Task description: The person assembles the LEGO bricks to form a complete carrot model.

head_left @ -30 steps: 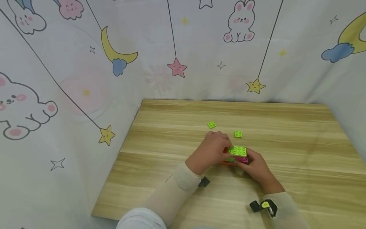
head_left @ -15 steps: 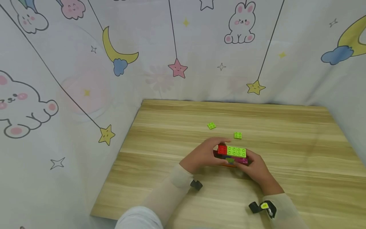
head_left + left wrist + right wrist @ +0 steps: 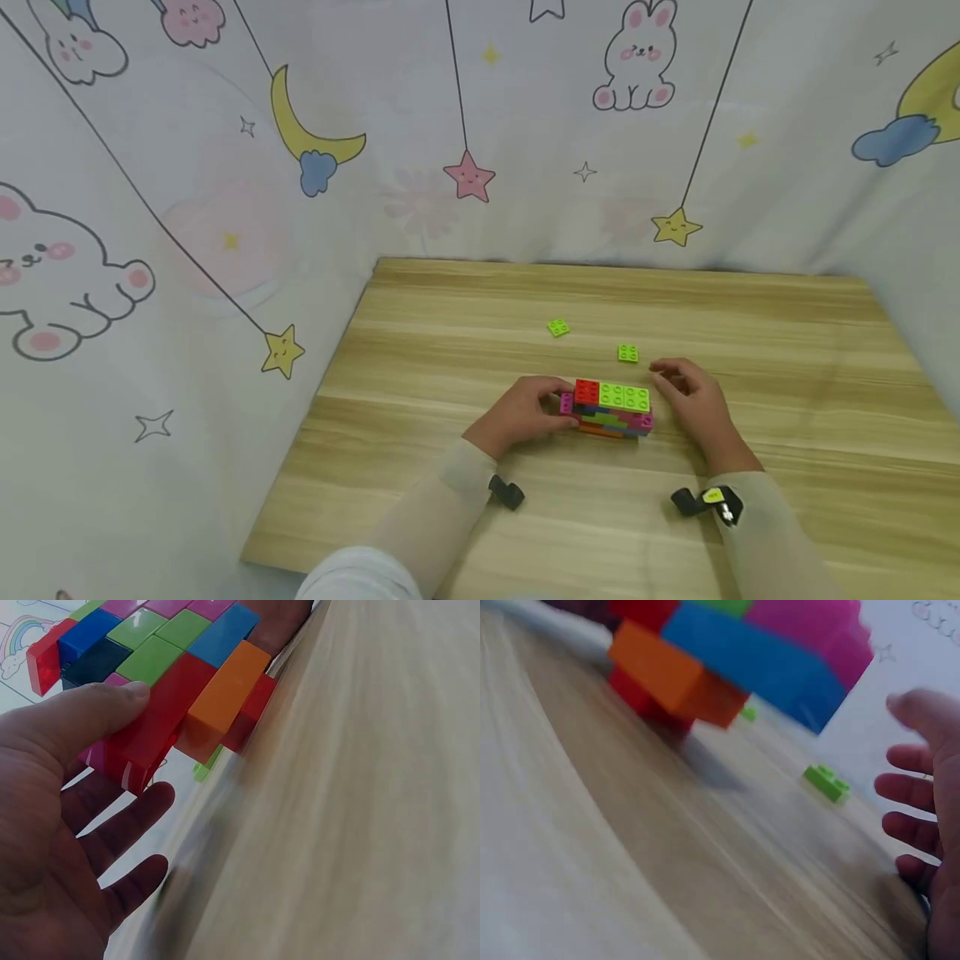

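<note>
A wall of stacked toy building bricks stands upright on the table, its top row one red brick and two lime ones. My left hand pinches the wall's left end. In the left wrist view, the thumb presses on a long red brick; an orange brick sits lower. The lower fingers there are spread, off the bricks. To the right of the wall my right hand is apart from it, holding nothing, with fingers loosely bent. The right wrist view confirms a gap between that hand and the bricks.
Two loose lime bricks lie behind the wall, one farther left and one nearer. The wooden table meets a white printed curtain at its back and sides.
My left hand has come down from the top of the wall to its left end, uncovering the red brick. My right hand has let go of the right end and moved off rightward.
</note>
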